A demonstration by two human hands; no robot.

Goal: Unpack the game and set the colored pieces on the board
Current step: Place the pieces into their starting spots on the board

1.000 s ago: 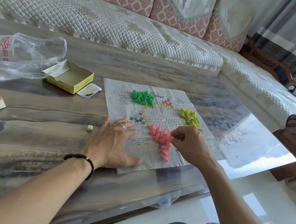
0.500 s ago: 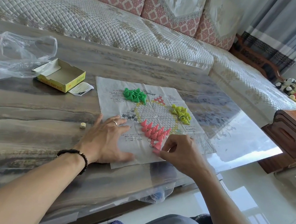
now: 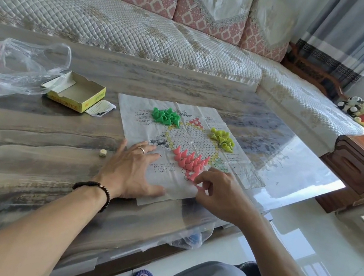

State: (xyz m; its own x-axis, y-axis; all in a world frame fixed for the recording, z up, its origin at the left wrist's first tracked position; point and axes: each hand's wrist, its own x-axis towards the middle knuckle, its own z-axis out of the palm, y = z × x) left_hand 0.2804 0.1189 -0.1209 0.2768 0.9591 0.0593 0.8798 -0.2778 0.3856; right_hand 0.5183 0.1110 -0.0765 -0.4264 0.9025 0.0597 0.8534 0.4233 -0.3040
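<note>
Surface: You sat at a long table (image 3: 29, 161) with a streaked grey-brown top under a clear, shiny cover; its right end reflected bright window light.
Room: A quilted pale sofa (image 3: 122, 23) with pink patterned back cushions ran along the far side and turned down the right. Grey curtains (image 3: 350, 33) hung at far right, beside a wooden side cabinet (image 3: 360, 163). The floor was glossy white tile.
Board: The paper game board (image 3: 237, 170), creased and printed with a star of small circles, lay flat near the middle of the table.
Pink pieces: The pink cones (image 3: 188, 160) stood in rows on the near point of the star.
Green pieces: A heap of green cones (image 3: 166, 116) lay on the board's far left part.
Yellow pieces: A heap of yellow-green cones (image 3: 221, 139) lay on its far right part.
Left hand: Your left hand (image 3: 133, 168) lay flat with fingers spread, pressing the board's near left edge; a ring and a dark bead bracelet showed.
Right hand: Your right hand (image 3: 220, 191) pinched one pink cone between thumb and fingertips at the near tip of the pink rows.
Around: An open yellow box (image 3: 76, 92) with a paper slip sat left of the board, a clear plastic bag (image 3: 15, 68) further left, and a small die (image 3: 102, 154) just left of your left hand.
In the way: Your right hand hid the nearest circles of the star.
</note>
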